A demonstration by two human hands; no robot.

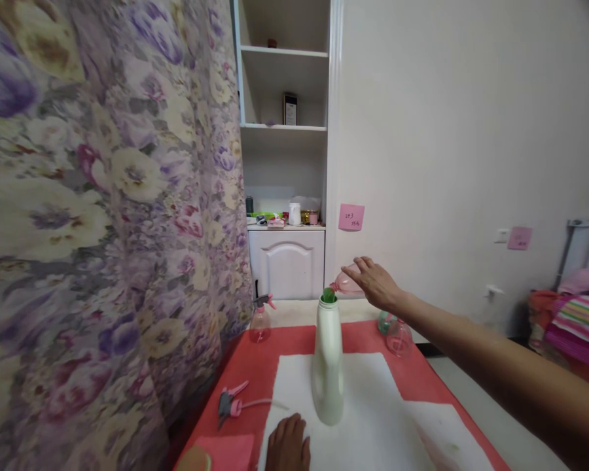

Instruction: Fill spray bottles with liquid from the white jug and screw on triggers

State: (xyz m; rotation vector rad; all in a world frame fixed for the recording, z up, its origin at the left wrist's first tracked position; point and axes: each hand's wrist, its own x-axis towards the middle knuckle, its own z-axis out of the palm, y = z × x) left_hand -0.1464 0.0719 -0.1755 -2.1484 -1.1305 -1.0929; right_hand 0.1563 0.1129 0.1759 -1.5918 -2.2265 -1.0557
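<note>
My right hand (377, 282) is closed around a clear pink spray bottle (347, 281). The bottle lies tilted on its side, its neck at a green funnel (328, 296). That funnel sits in the mouth of a tall pale green jug (330, 366) with a handle, upright on white paper (368, 399). Whether liquid is flowing cannot be made out. Low in the view, my left hand (288, 446) rests palm down near the paper's left edge, fingers loosely extended and holding nothing. A grey and pink spray trigger (232, 404) with its tube lies just beyond it.
On the red-covered table (262, 366) stand a pink spray bottle with its trigger (260, 324) at left and a pink bottle (399, 337) beside a green one (385, 321) at right. A floral curtain (127, 229) borders the left side. Shelves (283, 127) stand behind.
</note>
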